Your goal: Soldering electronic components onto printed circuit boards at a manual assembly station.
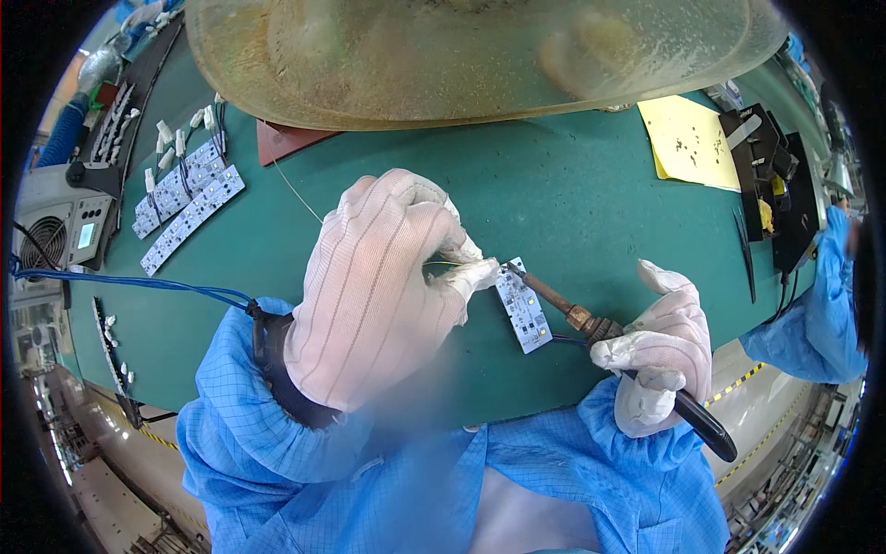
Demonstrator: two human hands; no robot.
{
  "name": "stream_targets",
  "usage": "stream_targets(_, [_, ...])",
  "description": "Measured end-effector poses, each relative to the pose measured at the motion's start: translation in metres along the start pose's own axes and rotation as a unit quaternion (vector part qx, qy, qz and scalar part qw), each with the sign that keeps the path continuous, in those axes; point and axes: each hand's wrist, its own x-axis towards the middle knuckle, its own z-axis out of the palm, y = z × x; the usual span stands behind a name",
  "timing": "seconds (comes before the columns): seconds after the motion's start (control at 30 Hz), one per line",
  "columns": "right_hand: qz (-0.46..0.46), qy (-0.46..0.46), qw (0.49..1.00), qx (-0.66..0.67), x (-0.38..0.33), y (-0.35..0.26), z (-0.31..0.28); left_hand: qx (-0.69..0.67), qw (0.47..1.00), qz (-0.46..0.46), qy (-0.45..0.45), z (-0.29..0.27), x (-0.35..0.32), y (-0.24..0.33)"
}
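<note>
A: Two gloved hands in head view, both over green mat [572,194]. Status?

B: Left hand [378,286] in striped white glove, fingers curled tight, thumb + index pinched at the tip. Thin solder wire [297,192] runs from the pinch up-left across the mat. Fingertips [475,274] sit right at top end of the small white LED board [523,306].

A: Right?

B: Right hand [657,355], same glove type, wrapped shut round the soldering iron [591,325], pen-style grip near the collar. Black handle sticks out lower right past the palm. Iron tip touches top edge of the board, just beside the left fingertips.

A: Board pos?

B: Flat on mat, centre frame, between both hands, long axis tilted top-left to bottom-right. Dark wire comes off its lower end toward the iron. Can't tell if the solder wire end actually meets the tip, too small.

A: Anything else nearby?

B: Black wrist strap [268,355] on left wrist, blue cord going left. More LED strip boards [185,208] w/ white connectors upper left, well apart from the hands. Yellow sheet [692,138] upper right, black fixture [784,185] beside it. Amber translucent hood [480,55] across the top. Another person's blue sleeve [817,305] at right edge.
</note>
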Motion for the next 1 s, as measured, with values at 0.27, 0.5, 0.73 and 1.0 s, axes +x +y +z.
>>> stream_targets(0.27, [0.002, -0.019, 1.000, -0.005, 0.000, 0.001, -0.002, -0.002, 1.000, 0.003, -0.006, 0.000, 0.000, -0.001])
stream_targets(0.5, [-0.055, 0.040, 0.997, 0.024, -0.004, 0.012, 0.005, -0.005, 1.000, 0.013, 0.004, 0.002, 0.000, -0.004])
stream_targets(0.73, [-0.004, -0.022, 1.000, -0.007, -0.002, 0.003, -0.004, -0.005, 1.000, 0.012, 0.005, 0.001, -0.001, -0.002])
stream_targets(1.0, [-0.020, 0.018, 0.999, 0.028, -0.003, 0.002, -0.003, -0.009, 1.000, 0.007, -0.004, 0.000, -0.001, -0.003])
